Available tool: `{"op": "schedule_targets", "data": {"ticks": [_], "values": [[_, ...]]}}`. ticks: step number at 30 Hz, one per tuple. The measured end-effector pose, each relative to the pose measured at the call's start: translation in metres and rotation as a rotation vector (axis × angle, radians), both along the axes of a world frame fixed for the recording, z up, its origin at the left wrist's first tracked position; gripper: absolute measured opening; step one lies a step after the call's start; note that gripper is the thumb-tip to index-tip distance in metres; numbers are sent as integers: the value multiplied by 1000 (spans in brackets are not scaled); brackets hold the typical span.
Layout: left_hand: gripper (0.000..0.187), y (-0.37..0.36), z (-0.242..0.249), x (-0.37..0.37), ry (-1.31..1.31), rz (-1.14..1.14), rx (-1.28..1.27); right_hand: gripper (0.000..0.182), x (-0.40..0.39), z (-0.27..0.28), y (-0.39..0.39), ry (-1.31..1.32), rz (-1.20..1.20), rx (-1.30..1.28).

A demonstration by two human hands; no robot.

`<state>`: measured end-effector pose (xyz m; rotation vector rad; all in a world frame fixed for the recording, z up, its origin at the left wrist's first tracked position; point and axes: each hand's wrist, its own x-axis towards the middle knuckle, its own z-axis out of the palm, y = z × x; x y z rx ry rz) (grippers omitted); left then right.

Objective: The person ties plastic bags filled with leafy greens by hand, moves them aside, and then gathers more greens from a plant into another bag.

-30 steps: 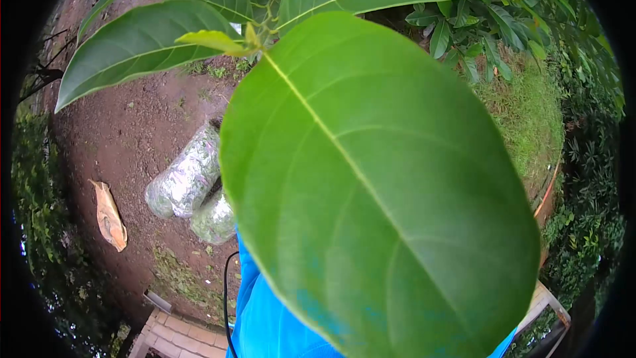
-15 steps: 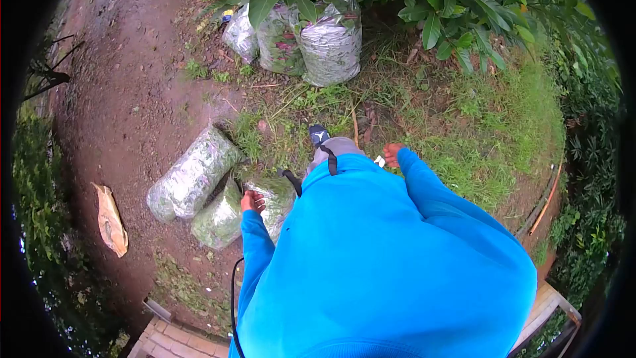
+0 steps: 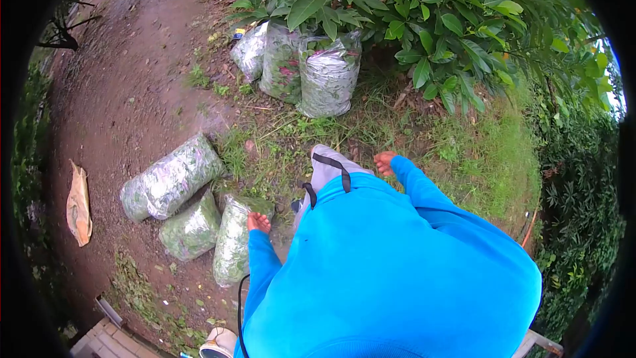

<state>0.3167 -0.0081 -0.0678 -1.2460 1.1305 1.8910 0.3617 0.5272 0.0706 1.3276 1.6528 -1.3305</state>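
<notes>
My left hand (image 3: 259, 223) hangs in front of a clear plastic bag stuffed with green leaves (image 3: 232, 242); its fingers are loosely apart and hold nothing visible. Whether it touches the bag cannot be told. Beside that bag lie a second leaf-filled bag (image 3: 191, 229) and a longer, shiny one (image 3: 173, 177) on its side. My right hand (image 3: 384, 163) is out over the grass with its fingers curled in; anything inside them is hidden. Black straps (image 3: 333, 168) hang at the waist of my blue top.
Three more filled bags stand under a leafy tree: a whitish one (image 3: 330, 76), a middle one (image 3: 281, 66) and a smaller one (image 3: 250, 52). A brown flattened sack (image 3: 79, 205) lies on the dirt at left. A white bucket (image 3: 218, 343) is by the brick edge (image 3: 112, 339).
The view has shifted, and the lying bags now appear further left, with the third one fully visible. My left hand appears lower. A small white thing near my right hand no longer shows.
</notes>
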Motion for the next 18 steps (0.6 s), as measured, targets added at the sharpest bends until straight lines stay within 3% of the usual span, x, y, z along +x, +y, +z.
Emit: {"op": "schedule_targets", "data": {"ticks": [7, 13, 15, 17, 18], "values": [[24, 19, 16, 15, 8, 122, -19, 24, -28, -28, 32, -73, -14, -22], [27, 101, 19, -36, 27, 38, -163, 37, -76, -65, 94, 170, 35, -192], [30, 149, 10, -81, -32, -191, -250, 39, -95, -82, 122, 180, 42, -207], [30, 197, -28, -127, 38, -371, -186, 40, -101, -86, 154, 169, 58, -227], [30, 246, 5, -148, 111, -477, -274, 42, -102, -81, 169, 200, 54, -226]]}}
